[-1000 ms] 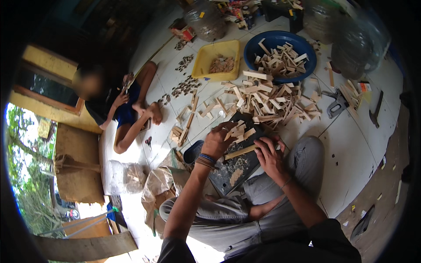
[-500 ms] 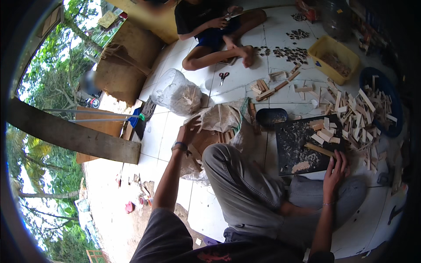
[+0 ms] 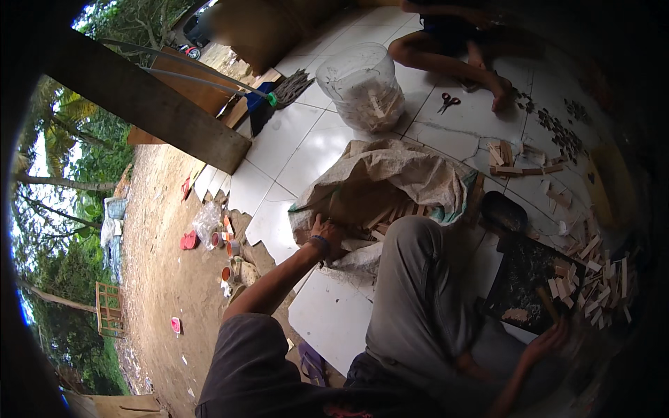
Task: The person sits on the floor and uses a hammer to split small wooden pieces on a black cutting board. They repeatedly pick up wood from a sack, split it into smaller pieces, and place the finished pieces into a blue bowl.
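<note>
With the clock centred on the view, the person's grey trousers (image 3: 411, 299) lie nearest, between 4 and 5 o'clock, one knee raised. At 4 o'clock the right hand (image 3: 549, 339) is partly curled, its fingertips at the near end of a wooden strip (image 3: 546, 302); in the dim light I cannot tell whether it grips the strip or only touches it. The strip lies on a black board (image 3: 509, 287), between 3 and 4 o'clock, with short wooden pieces (image 3: 562, 287) and shavings beside it. Close to the centre, at 6 o'clock, the left hand (image 3: 330, 241) is at the near-left side of a woven sack (image 3: 418, 171), thumb raised; its fingers are mostly hidden, so how far they are open and what they hold cannot be told. The sack gapes towards 1 o'clock, wood offcuts (image 3: 394, 217) inside. At 3 o'clock stands a dark tray (image 3: 504, 214), and beyond the board spreads a wood pile (image 3: 610, 292). Farther off, red-handled scissors (image 3: 449, 102) lie between 1 and 2 o'clock, near another person's bare leg (image 3: 446, 64), and a clear plastic tub (image 3: 362, 87) stands at 12 o'clock
</note>
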The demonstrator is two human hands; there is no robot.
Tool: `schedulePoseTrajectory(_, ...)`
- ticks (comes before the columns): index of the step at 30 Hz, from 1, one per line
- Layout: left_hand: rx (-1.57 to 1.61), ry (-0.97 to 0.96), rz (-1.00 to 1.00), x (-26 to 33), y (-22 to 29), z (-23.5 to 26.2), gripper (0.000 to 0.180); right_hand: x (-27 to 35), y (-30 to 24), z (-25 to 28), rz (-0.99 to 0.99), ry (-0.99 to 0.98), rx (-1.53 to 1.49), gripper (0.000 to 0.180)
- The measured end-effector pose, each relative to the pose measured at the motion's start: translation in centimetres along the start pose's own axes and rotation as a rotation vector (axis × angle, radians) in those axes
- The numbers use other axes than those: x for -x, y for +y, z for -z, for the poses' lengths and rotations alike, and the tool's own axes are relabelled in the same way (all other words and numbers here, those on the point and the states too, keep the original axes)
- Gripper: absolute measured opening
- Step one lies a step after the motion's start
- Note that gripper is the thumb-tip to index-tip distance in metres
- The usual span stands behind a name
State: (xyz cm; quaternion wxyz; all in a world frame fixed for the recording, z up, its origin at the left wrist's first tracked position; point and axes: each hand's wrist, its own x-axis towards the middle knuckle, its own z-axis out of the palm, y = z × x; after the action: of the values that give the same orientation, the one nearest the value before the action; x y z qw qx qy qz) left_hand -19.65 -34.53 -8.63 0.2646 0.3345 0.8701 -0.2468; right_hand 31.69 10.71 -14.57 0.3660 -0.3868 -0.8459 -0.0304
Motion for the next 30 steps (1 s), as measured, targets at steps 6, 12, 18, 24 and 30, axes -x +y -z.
schedulePoseTrajectory(6, 0.177, -0.232, -0.036, -1.7, -0.7, 0.4, 0.067, 0.1, -0.4, 1.0, -0.063, -0.090, 0.061, 0.036)
schedulePoseTrajectory(12, 0.418, 0.000, 0.101, -3.4, -0.7, -0.6, 0.036, -0.1, -0.6, 0.9, -0.053, -0.075, 0.036, 0.035)
schedulePoseTrajectory(18, 0.178, 0.504, -0.149, -4.2, 1.8, -3.0, 0.023, 0.0, -0.5, 0.6, -0.062, -0.057, 0.009, 0.035)
schedulePoseTrajectory(24, 0.248, 0.274, -0.178, -5.3, 1.6, -0.4, 0.026, 0.2, -0.5, 0.6, -0.087, -0.075, 0.022, 0.035)
schedulePoseTrajectory(30, 0.323, 0.368, -0.140, -4.9, 0.2, -0.5, 0.028, 0.1, -0.5, 0.7, -0.070, -0.085, 0.028, 0.035)
